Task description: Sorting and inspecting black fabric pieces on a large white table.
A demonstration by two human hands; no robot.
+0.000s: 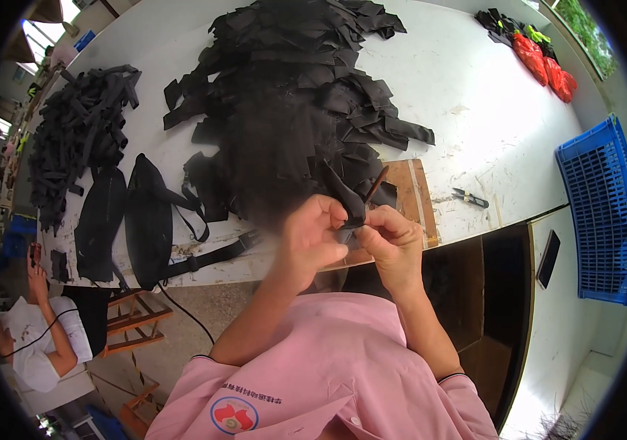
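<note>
Right hand (395,242) pinches a black fabric strip (346,196) just below frame centre; left hand (304,238) is beside it, thumb apart from curled fingers; whether those grip it, I cannot tell.

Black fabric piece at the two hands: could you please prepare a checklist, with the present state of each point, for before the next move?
1. Right hand gripping the black fabric piece: ok, thumb and fingertips pinch its lower end.
2. Left hand gripping it too: cannot tell, fingertips are close but contact is unclear.
3. Thin brown stick held securely: cannot tell, its lower end is hidden.
4. Thread snips away from the hands: ok, lying on the white table.
5. Large black fabric pile neatly stacked: not ok, pieces overlap untidily.
</note>
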